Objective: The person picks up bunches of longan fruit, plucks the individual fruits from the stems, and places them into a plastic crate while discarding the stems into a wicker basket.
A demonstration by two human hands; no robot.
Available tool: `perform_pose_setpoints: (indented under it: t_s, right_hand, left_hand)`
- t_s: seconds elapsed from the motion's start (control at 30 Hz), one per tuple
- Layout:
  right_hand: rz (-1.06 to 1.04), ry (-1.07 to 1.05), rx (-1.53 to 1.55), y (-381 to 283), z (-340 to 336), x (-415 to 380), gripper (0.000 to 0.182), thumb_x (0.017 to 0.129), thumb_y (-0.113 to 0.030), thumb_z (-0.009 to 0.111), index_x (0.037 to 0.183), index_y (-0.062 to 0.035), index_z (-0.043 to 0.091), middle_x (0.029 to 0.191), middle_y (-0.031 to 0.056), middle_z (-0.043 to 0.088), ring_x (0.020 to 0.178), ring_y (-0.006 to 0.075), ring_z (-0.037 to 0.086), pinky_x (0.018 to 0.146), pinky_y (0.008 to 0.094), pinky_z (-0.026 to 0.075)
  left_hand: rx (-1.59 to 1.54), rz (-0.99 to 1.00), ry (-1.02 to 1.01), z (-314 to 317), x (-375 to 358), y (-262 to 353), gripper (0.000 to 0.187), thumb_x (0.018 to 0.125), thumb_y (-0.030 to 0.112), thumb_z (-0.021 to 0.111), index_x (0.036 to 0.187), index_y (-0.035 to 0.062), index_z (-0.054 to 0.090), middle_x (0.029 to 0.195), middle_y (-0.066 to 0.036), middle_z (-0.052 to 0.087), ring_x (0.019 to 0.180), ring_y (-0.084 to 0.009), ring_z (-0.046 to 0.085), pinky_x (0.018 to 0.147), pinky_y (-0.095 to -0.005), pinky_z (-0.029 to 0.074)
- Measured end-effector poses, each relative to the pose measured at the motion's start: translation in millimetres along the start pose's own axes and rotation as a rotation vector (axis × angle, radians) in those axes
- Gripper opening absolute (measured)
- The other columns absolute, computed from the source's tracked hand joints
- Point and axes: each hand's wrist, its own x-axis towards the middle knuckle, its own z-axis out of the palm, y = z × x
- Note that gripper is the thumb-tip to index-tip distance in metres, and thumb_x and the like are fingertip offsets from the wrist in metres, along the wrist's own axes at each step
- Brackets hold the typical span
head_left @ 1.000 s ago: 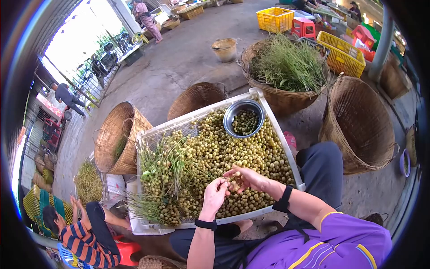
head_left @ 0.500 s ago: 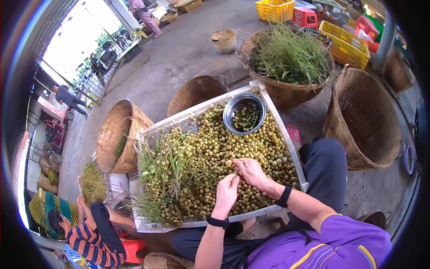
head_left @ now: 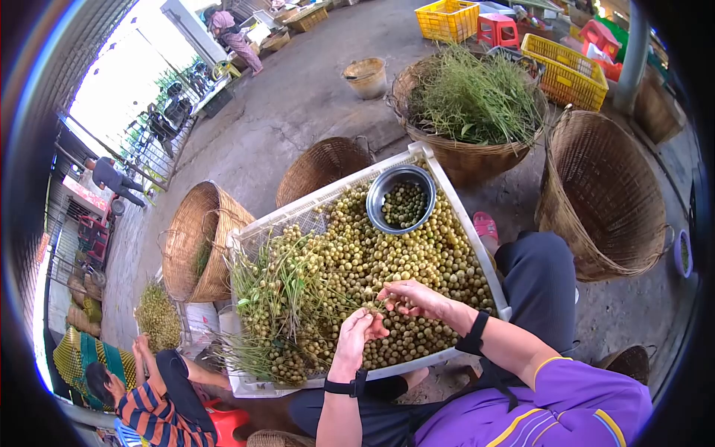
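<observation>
A white crate (head_left: 488,261) full of round yellow-brown fruit (head_left: 428,279) lies in front of me. My left hand (head_left: 357,335) is over its near middle, fingers pinched on a thin stem. Close to its right is my right hand (head_left: 417,299), fingers curled around something small that I cannot make out. Fruit still on green stems (head_left: 279,290) is heaped at the crate's left. A metal bowl (head_left: 374,212) with smaller greenish fruit sits on the pile at the top.
Wicker baskets (head_left: 603,194) stand behind, left and right of the crate, one heaped with green stems (head_left: 480,97). A co-worker in a striped shirt (head_left: 160,410) sits at lower left. Yellow crates (head_left: 566,74), a red stool (head_left: 497,31) and a bucket (head_left: 365,78) are farther back.
My left hand has moved left and down, and my right hand slightly down; a stem now shows between them. The view has shifted slightly.
</observation>
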Motion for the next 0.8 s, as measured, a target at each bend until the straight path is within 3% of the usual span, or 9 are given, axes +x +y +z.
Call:
perform_pose_setpoints:
  t_s: [0.07, 0.13, 0.17, 0.3, 0.4, 0.6, 0.63, 0.73, 0.8]
  right_hand:
    - [0.022, -0.012, -0.006, -3, 6, -4, 0.036, 0.091, -0.04, 0.046, 0.101, -0.0085, 0.059, 0.075, -0.0026, 0.055, 0.05, 0.0024, 0.042, 0.037, 0.0151, 0.024]
    - [0.001, -0.035, -0.011, -1, 6, -3, 0.041, 0.089, -0.046, 0.05, 0.102, -0.0085, 0.06, 0.074, -0.0039, 0.055, 0.052, 0.0024, 0.041, 0.04, 0.0161, 0.028]
    - [-0.065, -0.038, -0.086, -1, 6, -3, 0.038, 0.088, -0.044, 0.053, 0.1, -0.0088, 0.06, 0.074, -0.0042, 0.056, 0.052, 0.0025, 0.042, 0.04, 0.0162, 0.029]
    - [-0.139, -0.064, -0.241, 7, 1, 1, 0.031, 0.085, -0.039, 0.06, 0.092, -0.0088, 0.064, 0.074, -0.0043, 0.059, 0.053, 0.0027, 0.045, 0.043, 0.017, 0.032]
    - [-0.034, -0.081, -0.264, 13, -5, 5, 0.033, 0.087, -0.039, 0.057, 0.083, -0.0067, 0.062, 0.069, -0.0036, 0.057, 0.049, 0.0017, 0.044, 0.04, 0.0157, 0.031]
    - [0.169, -0.205, 0.357, 7, -4, 3, 0.028, 0.093, -0.03, 0.05, 0.084, -0.0041, 0.058, 0.066, -0.0008, 0.054, 0.048, 0.0027, 0.044, 0.033, 0.0143, 0.027]
    - [0.098, -0.169, 0.258, 2, -4, 4, 0.028, 0.092, -0.031, 0.05, 0.085, -0.0044, 0.056, 0.07, 0.0006, 0.055, 0.05, 0.0027, 0.046, 0.033, 0.0139, 0.025]
    - [-0.194, 0.066, -0.505, -14, 2, 7, 0.026, 0.085, -0.025, 0.059, 0.097, -0.0026, 0.059, 0.082, 0.0062, 0.059, 0.06, 0.0089, 0.055, 0.049, 0.0231, 0.042]
    - [-0.422, 0.276, -1.032, -22, 3, 11, 0.034, 0.079, -0.024, 0.062, 0.109, -0.0093, 0.059, 0.109, 0.02, 0.056, 0.099, 0.0281, 0.055, 0.083, 0.0396, 0.045]
  left_hand:
    - [-0.001, 0.004, 0.027, -1, 1, -3, 0.018, 0.091, 0.013, 0.042, 0.089, 0.0011, 0.056, 0.062, 0.004, 0.042, 0.052, -0.0077, 0.048, 0.05, -0.0204, 0.041]
    - [0.12, -0.028, -0.18, -16, 5, -9, 0.02, 0.092, 0.013, 0.041, 0.091, 0.0027, 0.058, 0.067, 0.005, 0.052, 0.053, -0.0024, 0.043, 0.048, -0.0166, 0.035]
    - [0.177, -0.023, -0.147, -17, 5, -16, 0.02, 0.091, 0.015, 0.043, 0.088, 0.003, 0.058, 0.063, 0.006, 0.049, 0.052, -0.0006, 0.036, 0.045, -0.0171, 0.026]
    - [0.332, 0.03, -0.06, -2, -7, -11, 0.027, 0.092, 0.022, 0.045, 0.078, 0.003, 0.058, 0.054, 0.01, 0.033, 0.047, 0.0004, 0.028, 0.043, -0.0168, 0.021]
    - [0.403, 0.128, -0.041, -15, -5, -29, 0.028, 0.094, 0.022, 0.044, 0.081, 0.0031, 0.059, 0.056, 0.009, 0.036, 0.047, -0.0008, 0.029, 0.043, -0.0176, 0.023]
    - [-0.052, -0.078, -0.153, -29, -29, -26, 0.024, 0.095, 0.02, 0.041, 0.091, 0.0013, 0.056, 0.053, 0.007, 0.031, 0.04, -0.002, 0.023, 0.038, -0.019, 0.017]
    - [-0.147, -0.093, -0.167, -33, -33, -29, 0.023, 0.096, 0.019, 0.04, 0.092, 0.0013, 0.055, 0.052, 0.007, 0.029, 0.039, -0.0023, 0.022, 0.038, -0.0196, 0.017]
    - [-0.275, -0.095, -0.189, -40, -37, -39, 0.023, 0.096, 0.019, 0.039, 0.092, 0.0023, 0.055, 0.052, 0.007, 0.029, 0.039, -0.002, 0.022, 0.037, -0.0197, 0.017]
    - [-0.317, -0.104, -0.212, -39, -35, -44, 0.023, 0.096, 0.02, 0.038, 0.091, 0.0027, 0.053, 0.051, 0.007, 0.027, 0.039, -0.0029, 0.02, 0.038, -0.0204, 0.016]
